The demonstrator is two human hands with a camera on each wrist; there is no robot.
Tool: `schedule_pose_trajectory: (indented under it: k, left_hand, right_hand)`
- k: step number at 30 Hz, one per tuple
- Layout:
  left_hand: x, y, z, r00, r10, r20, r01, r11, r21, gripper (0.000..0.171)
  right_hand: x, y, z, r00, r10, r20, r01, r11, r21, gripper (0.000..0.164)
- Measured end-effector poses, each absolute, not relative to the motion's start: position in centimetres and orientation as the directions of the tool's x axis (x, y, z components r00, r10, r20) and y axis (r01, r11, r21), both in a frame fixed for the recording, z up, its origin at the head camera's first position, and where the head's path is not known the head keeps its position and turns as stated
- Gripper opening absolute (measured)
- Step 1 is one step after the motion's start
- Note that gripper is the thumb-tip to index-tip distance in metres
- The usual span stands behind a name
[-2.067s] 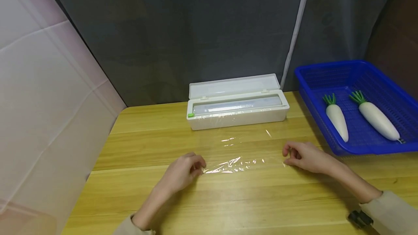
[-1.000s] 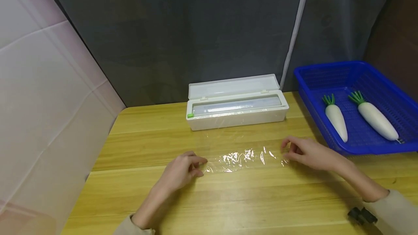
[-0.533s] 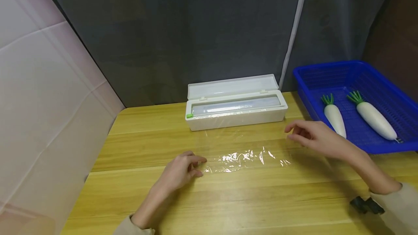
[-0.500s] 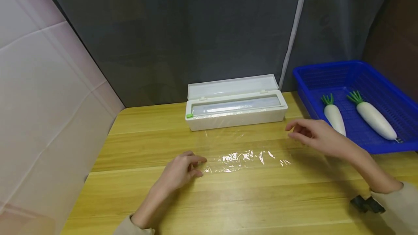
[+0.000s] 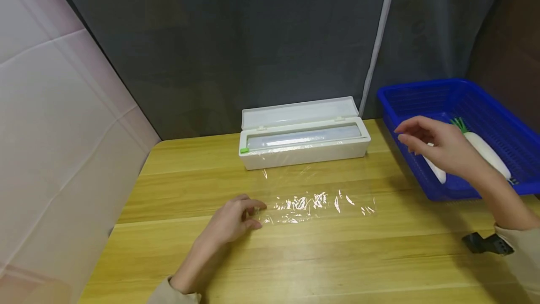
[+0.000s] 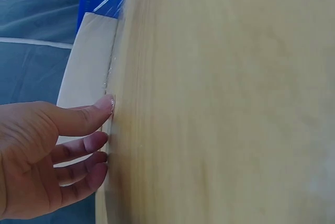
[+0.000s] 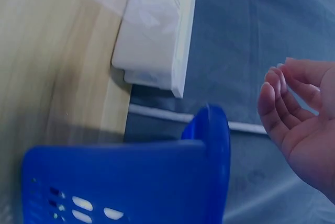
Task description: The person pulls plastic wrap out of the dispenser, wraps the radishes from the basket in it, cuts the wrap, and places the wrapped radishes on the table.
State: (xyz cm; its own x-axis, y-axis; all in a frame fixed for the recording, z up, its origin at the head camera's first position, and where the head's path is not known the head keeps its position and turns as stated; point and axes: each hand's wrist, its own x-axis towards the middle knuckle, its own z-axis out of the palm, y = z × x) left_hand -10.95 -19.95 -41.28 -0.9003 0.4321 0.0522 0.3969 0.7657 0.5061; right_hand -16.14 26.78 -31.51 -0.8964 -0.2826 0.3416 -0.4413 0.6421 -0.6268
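Where the left hand [image 5: 232, 219] rests: on the film's near left corner, fingers relaxed, thumb apart from forefinger; it seems to press rather than pinch.
Cling film [image 5: 310, 205]: wrinkled on the table [image 5: 316, 262], spreading rightward from the left fingertips and back towards the box; no hand is on its near right corner.
Film risk: that free corner could curl or fold onto itself if brushed, or the sheet could pucker if it sticks to the lifting left fingers.
Right hand [image 5: 447, 147]: raised over the basket's near left side, fingers loosely bent, holding nothing.
Blue basket [image 5: 413, 100]: below the right hand; one white radish [image 5: 436, 172] is partly hidden by that hand, another radish [image 5: 489, 154] lies just to its right.
Radish risk: an off-centre grasp could let the smooth body roll away.
White box [image 5: 308, 155]: beyond and between both hands, lid raised, film roll [image 5: 303, 138] inside; a hard tug on the film could drag it.
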Motion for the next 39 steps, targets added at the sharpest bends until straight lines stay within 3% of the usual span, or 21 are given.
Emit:
schedule_pose_trajectory:
  k: [9,30,39]
  left_hand:
    - [-11.4,-20.2,-41.2,-0.899,0.437,0.02,0.383,0.763,0.521,0.039]
    - [-11.7,-20.6,-40.9,-0.888,0.459,0.001,0.389,0.751,0.533,0.039]
    - [-11.6,-20.6,-41.0,-0.881,0.473,-0.001,0.395,0.737,0.549,0.039]
  right_hand:
    - [-17.5,29.8,-31.2,-0.932,-0.132,0.338,-0.333,0.682,-0.651,0.023]
    - [-21.3,33.8,-34.7,-0.984,0.062,0.168,-0.061,0.765,-0.641,0.06]
    - [-22.1,34.8,-36.0,-0.999,0.037,0.03,0.004,0.687,-0.726,0.07]
